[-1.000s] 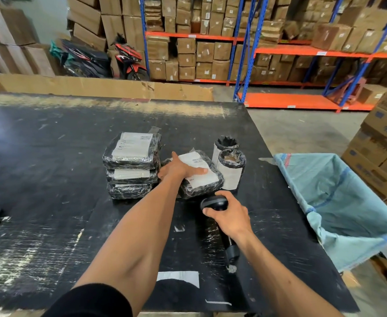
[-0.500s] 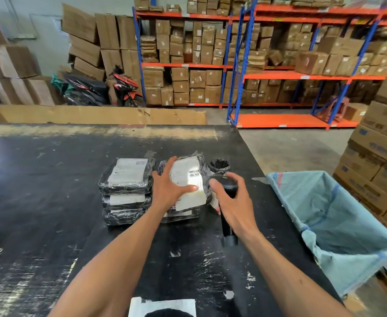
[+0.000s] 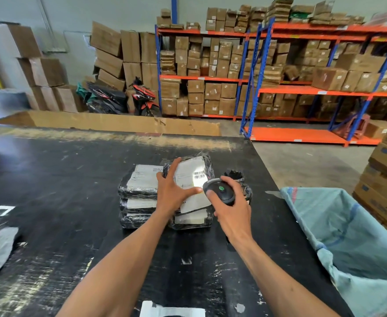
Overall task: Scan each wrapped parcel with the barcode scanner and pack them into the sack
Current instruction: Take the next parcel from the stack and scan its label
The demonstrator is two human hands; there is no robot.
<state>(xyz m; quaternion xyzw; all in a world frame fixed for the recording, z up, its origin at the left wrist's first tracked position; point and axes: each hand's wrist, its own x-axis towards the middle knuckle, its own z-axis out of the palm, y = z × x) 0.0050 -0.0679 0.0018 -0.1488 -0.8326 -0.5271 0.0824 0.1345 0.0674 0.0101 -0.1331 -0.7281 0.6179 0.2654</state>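
Two hands work near the far right corner of the scuffed black bench point(image 3: 73, 191). Left hand point(image 3: 173, 191) grips a flat parcel point(image 3: 193, 179) in crinkled black film, tilting its white label up, thumb spread across the paper. Right hand point(image 3: 232, 209) wraps round the rounded black barcode scanner point(image 3: 220, 191), its head just beside the label's barcode. Three similar wrapped parcels point(image 3: 140, 195) lie stacked alongside. A pale blue woven sack point(image 3: 348, 225) hangs open off the bench's right edge.

Stacked cartons point(image 3: 213, 92), parked motorbike point(image 3: 144, 99)
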